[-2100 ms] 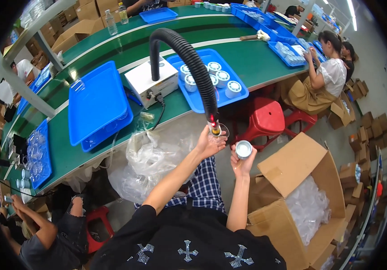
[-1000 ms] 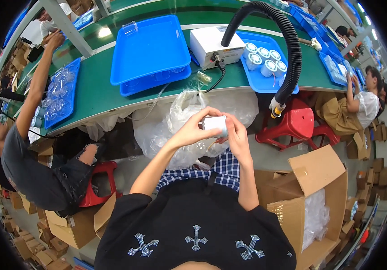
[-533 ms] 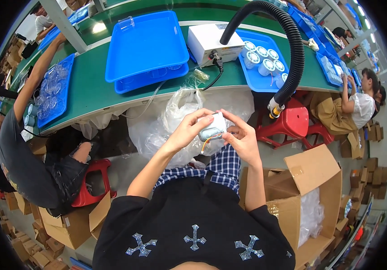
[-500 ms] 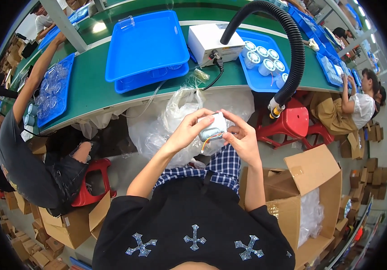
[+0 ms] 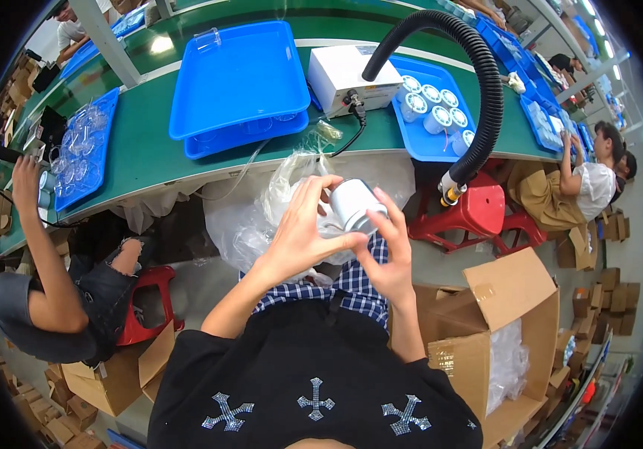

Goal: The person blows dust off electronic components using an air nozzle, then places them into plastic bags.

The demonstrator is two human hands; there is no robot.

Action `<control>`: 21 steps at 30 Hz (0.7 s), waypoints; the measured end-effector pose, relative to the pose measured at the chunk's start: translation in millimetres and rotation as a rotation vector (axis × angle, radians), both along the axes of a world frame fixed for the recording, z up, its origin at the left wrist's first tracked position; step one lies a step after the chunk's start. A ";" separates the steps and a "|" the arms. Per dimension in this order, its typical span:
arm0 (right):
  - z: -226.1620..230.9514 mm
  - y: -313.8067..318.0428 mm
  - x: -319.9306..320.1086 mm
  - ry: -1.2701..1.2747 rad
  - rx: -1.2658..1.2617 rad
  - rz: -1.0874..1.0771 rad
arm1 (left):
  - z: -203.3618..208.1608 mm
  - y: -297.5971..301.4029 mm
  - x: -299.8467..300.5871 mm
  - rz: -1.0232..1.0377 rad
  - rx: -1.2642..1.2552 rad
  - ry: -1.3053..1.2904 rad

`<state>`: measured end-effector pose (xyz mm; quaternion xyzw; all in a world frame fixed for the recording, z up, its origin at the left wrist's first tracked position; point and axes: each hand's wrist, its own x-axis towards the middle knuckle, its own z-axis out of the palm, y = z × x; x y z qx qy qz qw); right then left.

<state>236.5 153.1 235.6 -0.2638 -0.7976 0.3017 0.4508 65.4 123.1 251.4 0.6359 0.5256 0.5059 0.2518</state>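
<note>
Above my lap, between both hands, is a small pale-blue cylindrical housing [image 5: 353, 203], tilted with its smooth side facing up. My left hand [image 5: 303, 224] grips it from the left, thumb along the near end. On the right, my right hand [image 5: 387, 251] has its fingers curled around the near right rim. The coloured wires on the housing are hidden now. Beyond my hands, a crumpled clear plastic bag [image 5: 280, 183] hangs at the bench edge.
Stacked blue trays [image 5: 235, 75] sit on the green bench [image 5: 142, 161]. A white box [image 5: 336, 82] stands beside a black flexible hose [image 5: 495, 90]. Similar cylinders fill part of a blue tray [image 5: 430, 146]. A red stool [image 5: 479, 206] and open carton [image 5: 449, 344] are at right; a co-worker [image 5: 44, 314] sits left.
The housing has been turned over, so its wires no longer show and its smooth side faces up. My hands have shifted around it. The left co-worker's arm has drawn back from the far bench.
</note>
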 end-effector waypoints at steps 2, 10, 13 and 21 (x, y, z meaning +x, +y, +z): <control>0.8 -3.7 0.7 0.138 -0.102 0.108 | 3.3 -2.8 -7.1 0.012 0.036 0.019; 28.3 16.5 -17.0 0.287 -0.426 0.479 | 22.0 -23.2 -42.0 -0.240 0.179 -0.218; 25.4 21.2 -39.6 0.197 -0.276 0.432 | 26.2 -28.7 -56.9 -0.031 0.360 0.008; -11.3 42.3 -57.6 -0.013 -0.399 0.071 | 2.3 -60.3 -202.0 0.758 0.431 -0.134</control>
